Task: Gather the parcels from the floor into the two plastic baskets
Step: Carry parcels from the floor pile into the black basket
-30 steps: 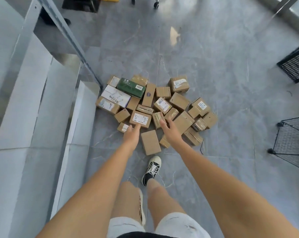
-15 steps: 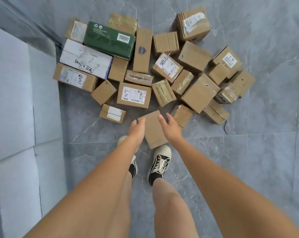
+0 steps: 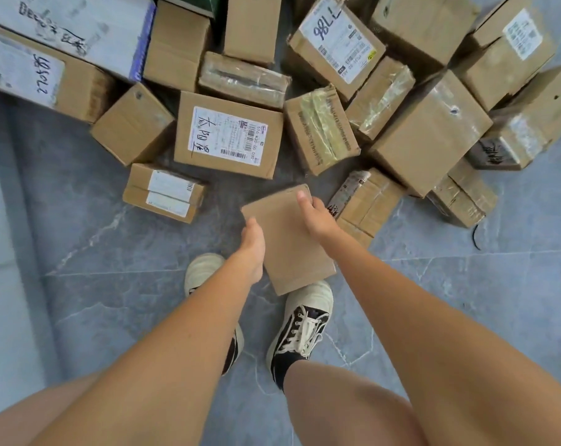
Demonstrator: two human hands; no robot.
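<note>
A plain brown parcel [image 3: 287, 239] lies nearest my feet on the grey floor. My left hand [image 3: 252, 243] grips its left edge and my right hand [image 3: 314, 214] grips its right edge, thumb on top. Beyond it spreads a pile of several cardboard parcels: one with a printed label [image 3: 227, 135], a small double-labelled one [image 3: 165, 192], a taped one [image 3: 321, 128] and a larger plain box [image 3: 430, 133]. The two plastic baskets are out of view.
My two shoes [image 3: 300, 329] stand just below the held parcel. A pale raised step [image 3: 2, 252] runs along the left side. More parcels, one marked 98LL [image 3: 335, 43] and a white one [image 3: 79, 24], fill the top. Open grey floor [image 3: 466, 284] lies to the right.
I have bent much closer to the pile. Both hands went from hovering beside the plain brown parcel to gripping its two edges.
</note>
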